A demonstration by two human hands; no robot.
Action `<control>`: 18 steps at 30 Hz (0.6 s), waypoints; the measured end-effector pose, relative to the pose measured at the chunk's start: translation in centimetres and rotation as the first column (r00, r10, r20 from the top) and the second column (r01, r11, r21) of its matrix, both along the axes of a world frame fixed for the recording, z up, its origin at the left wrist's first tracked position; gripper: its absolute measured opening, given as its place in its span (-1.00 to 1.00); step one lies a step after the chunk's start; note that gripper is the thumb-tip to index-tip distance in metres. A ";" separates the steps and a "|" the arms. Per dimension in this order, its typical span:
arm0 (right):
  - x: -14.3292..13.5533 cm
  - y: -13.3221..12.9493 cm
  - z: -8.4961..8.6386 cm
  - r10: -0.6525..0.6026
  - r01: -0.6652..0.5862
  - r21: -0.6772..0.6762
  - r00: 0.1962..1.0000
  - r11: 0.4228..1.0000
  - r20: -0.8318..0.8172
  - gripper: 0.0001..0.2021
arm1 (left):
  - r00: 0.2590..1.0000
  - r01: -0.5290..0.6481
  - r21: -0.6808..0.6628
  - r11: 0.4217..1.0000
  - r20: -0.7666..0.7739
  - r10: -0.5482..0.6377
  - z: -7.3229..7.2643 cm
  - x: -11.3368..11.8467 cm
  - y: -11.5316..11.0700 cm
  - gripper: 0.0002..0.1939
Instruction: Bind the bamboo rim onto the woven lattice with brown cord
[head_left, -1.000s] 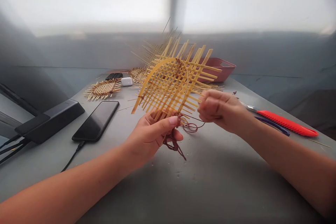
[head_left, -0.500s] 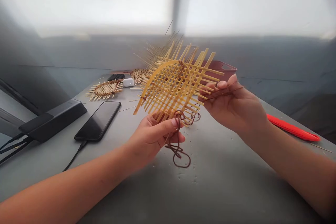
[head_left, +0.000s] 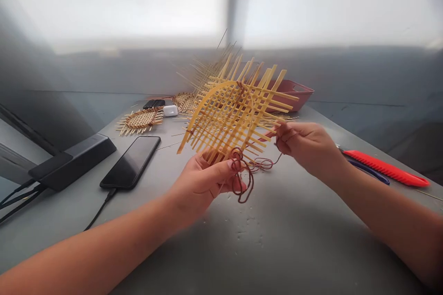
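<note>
A woven panel of pale yellow strips [head_left: 226,115], with a curved strip along its upper left, is raised above the grey table. My left hand [head_left: 204,175] pinches its lower edge, and a looped brown cord [head_left: 246,189] dangles by the thumb. At the panel's right edge, my right hand [head_left: 304,143] is closed on brown cord, thumb and fingers together. More cord loops [head_left: 263,163] hang between the hands. Brown cord also crosses the panel's top, where it meets the curved strip.
A phone [head_left: 130,162] and a black power strip [head_left: 74,161] lie left. Behind are smaller woven pieces [head_left: 140,120], a white case [head_left: 170,110] and a pink basket [head_left: 299,97]. At right lie a red-handled tool [head_left: 387,168] and blue-handled pliers [head_left: 372,173].
My right hand has turned from palm-up to a closed grip and moved slightly lower. The cord loops under my left hand have swung up and changed shape.
</note>
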State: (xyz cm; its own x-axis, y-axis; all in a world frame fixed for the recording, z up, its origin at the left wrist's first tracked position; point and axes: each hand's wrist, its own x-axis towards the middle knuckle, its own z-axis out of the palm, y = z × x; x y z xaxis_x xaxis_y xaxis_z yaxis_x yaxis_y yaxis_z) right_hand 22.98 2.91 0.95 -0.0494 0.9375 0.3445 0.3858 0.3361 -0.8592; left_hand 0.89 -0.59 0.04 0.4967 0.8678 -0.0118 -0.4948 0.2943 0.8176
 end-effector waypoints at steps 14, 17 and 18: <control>-0.2 -0.5 0.5 0.281 -0.287 -0.146 0.958 0.947 -0.062 -0.64 | 0.999 0.030 0.012 0.999 -0.031 -0.030 -0.4 -0.2 0.3 -0.74; -0.4 -0.3 0.1 0.215 -0.196 -0.117 0.961 0.974 0.176 -0.59 | 0.999 0.022 0.017 1.000 -0.031 -0.022 -0.2 -0.1 0.2 -0.75; -0.4 -0.3 0.2 0.174 -0.161 -0.086 0.970 0.983 0.172 -0.55 | 1.000 0.012 0.017 1.000 -0.027 -0.012 -0.1 -0.1 0.2 -0.76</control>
State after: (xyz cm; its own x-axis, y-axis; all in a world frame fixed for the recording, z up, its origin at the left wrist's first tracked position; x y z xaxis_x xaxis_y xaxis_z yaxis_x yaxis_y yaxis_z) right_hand 22.62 2.62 1.11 -0.2624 0.9323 0.2490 0.4781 0.3498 -0.8057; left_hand 0.82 -0.41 -0.04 0.5069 0.8619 -0.0108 -0.4689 0.2862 0.8356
